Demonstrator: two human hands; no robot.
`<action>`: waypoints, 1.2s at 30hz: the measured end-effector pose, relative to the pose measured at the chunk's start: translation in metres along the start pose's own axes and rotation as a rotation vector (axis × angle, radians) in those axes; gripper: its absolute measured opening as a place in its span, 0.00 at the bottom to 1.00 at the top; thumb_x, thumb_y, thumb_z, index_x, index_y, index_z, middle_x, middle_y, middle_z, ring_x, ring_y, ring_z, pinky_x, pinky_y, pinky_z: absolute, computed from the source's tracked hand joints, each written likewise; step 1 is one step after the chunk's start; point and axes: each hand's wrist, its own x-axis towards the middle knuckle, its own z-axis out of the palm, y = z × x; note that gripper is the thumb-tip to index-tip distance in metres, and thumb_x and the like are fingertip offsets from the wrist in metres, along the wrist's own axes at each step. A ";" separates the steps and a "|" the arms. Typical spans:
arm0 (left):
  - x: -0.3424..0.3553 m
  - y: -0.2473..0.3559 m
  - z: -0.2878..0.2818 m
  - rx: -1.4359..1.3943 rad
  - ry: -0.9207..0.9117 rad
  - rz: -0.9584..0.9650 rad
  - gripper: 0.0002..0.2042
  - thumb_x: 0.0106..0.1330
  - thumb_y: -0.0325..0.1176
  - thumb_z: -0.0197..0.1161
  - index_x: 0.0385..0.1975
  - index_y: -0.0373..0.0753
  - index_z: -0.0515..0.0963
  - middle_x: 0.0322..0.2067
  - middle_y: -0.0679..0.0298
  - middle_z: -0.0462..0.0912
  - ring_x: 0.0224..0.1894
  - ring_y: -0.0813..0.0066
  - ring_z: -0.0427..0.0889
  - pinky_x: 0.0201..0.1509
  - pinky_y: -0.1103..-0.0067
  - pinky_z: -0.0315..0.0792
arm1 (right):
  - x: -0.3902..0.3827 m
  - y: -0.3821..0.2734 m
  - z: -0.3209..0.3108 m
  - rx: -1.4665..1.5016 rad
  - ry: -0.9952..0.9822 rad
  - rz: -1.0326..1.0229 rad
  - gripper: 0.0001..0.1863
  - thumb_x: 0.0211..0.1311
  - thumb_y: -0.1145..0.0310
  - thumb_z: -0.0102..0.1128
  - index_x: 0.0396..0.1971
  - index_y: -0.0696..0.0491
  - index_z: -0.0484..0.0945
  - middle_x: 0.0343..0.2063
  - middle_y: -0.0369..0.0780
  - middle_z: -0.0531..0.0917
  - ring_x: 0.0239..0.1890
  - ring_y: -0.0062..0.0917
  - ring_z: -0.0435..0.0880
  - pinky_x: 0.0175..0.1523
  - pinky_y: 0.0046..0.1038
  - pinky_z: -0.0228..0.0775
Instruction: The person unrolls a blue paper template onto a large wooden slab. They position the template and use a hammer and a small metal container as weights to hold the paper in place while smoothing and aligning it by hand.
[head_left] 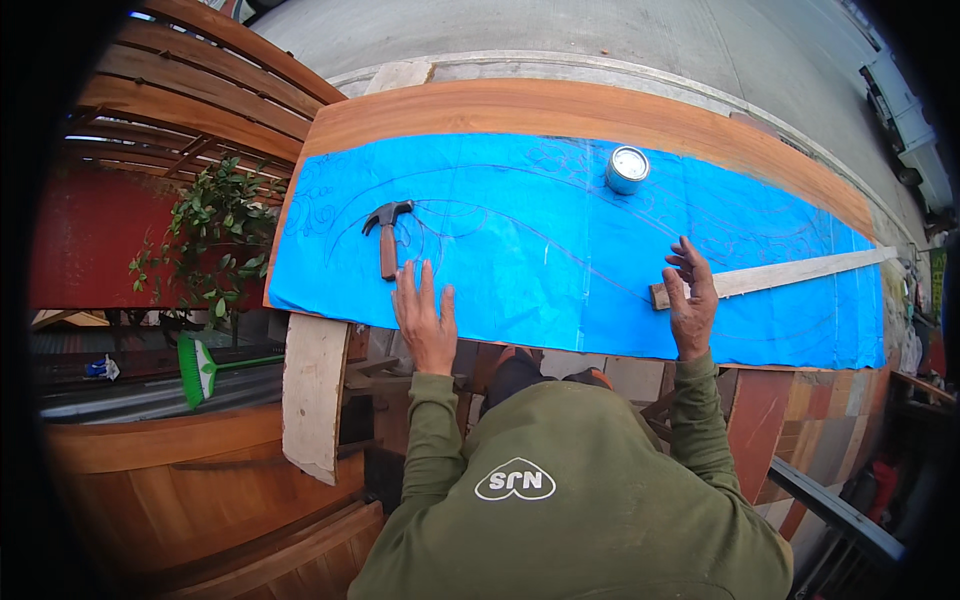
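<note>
Blue sheet point(520, 270) covers most of the wooden table point(460, 107), with thin curving lines and scrolls drawn all over it. From where I stand, the hammer point(389, 245) lies on its left part, claw to the left, handle running back toward the person. Just below that handle is the left hand point(427, 325), fingers spread and nothing in its grasp, over the sheet's near edge. Over to the right, the right hand point(690, 305) is raised, fingers loosely curled around nothing I can see. It's right by the near end of a wooden strip point(790, 273), though I can't tell whether they touch. That strip slants across the sheet and past its right edge. Farther back, right of the middle, stands a small can point(627, 170). Off to the left I see a leafy plant point(215, 225) and a green broom point(197, 370).
</note>
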 end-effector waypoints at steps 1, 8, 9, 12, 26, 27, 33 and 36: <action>0.008 -0.015 -0.003 0.075 0.047 -0.005 0.28 0.85 0.51 0.57 0.78 0.44 0.72 0.79 0.48 0.67 0.82 0.43 0.62 0.83 0.46 0.58 | 0.002 -0.009 0.033 -0.037 -0.098 -0.031 0.30 0.75 0.65 0.72 0.74 0.50 0.77 0.63 0.45 0.84 0.61 0.35 0.86 0.64 0.38 0.82; 0.059 -0.111 0.000 -0.041 0.008 -0.266 0.28 0.88 0.54 0.49 0.78 0.46 0.72 0.79 0.49 0.67 0.83 0.42 0.61 0.83 0.44 0.57 | 0.046 -0.035 0.200 -0.204 -0.547 -0.152 0.33 0.72 0.57 0.74 0.74 0.47 0.76 0.73 0.47 0.77 0.71 0.46 0.79 0.72 0.44 0.75; 0.066 -0.127 0.000 -0.063 0.026 -0.267 0.28 0.88 0.54 0.47 0.78 0.46 0.72 0.79 0.49 0.67 0.83 0.41 0.60 0.83 0.43 0.55 | 0.051 -0.038 0.220 -0.239 -0.598 -0.219 0.35 0.72 0.54 0.73 0.75 0.45 0.75 0.75 0.46 0.74 0.75 0.48 0.73 0.77 0.48 0.69; 0.089 -0.172 -0.001 0.014 0.007 -0.279 0.28 0.89 0.53 0.45 0.79 0.48 0.70 0.80 0.51 0.66 0.83 0.41 0.58 0.85 0.42 0.51 | 0.058 -0.049 0.278 -0.276 -0.701 -0.446 0.36 0.72 0.52 0.73 0.76 0.43 0.73 0.78 0.47 0.70 0.77 0.49 0.70 0.80 0.53 0.63; 0.097 -0.249 -0.040 0.369 -0.241 -0.483 0.35 0.85 0.63 0.45 0.86 0.57 0.56 0.87 0.56 0.48 0.88 0.47 0.43 0.88 0.43 0.36 | 0.060 -0.058 0.387 -0.306 -0.980 -0.631 0.39 0.77 0.36 0.58 0.81 0.37 0.68 0.83 0.48 0.60 0.83 0.52 0.59 0.85 0.58 0.46; 0.095 -0.258 -0.047 0.367 -0.232 -0.498 0.35 0.85 0.63 0.44 0.86 0.56 0.56 0.87 0.56 0.48 0.88 0.47 0.43 0.88 0.43 0.36 | 0.060 -0.058 0.387 -0.320 -0.979 -0.635 0.39 0.77 0.36 0.57 0.81 0.37 0.67 0.83 0.48 0.60 0.83 0.52 0.60 0.85 0.59 0.47; 0.065 -0.300 -0.075 0.226 0.014 -0.631 0.32 0.87 0.57 0.46 0.84 0.47 0.62 0.86 0.51 0.51 0.86 0.44 0.51 0.87 0.49 0.48 | 0.064 -0.077 0.380 -0.229 -0.957 -0.579 0.35 0.74 0.45 0.67 0.76 0.42 0.76 0.79 0.47 0.69 0.80 0.48 0.67 0.83 0.56 0.54; 0.049 -0.323 -0.092 0.016 0.275 -0.726 0.29 0.86 0.50 0.53 0.80 0.41 0.68 0.80 0.49 0.62 0.78 0.46 0.66 0.78 0.55 0.65 | 0.066 -0.105 0.389 -0.158 -0.791 -0.650 0.33 0.70 0.50 0.72 0.71 0.47 0.80 0.72 0.46 0.77 0.73 0.46 0.76 0.76 0.54 0.65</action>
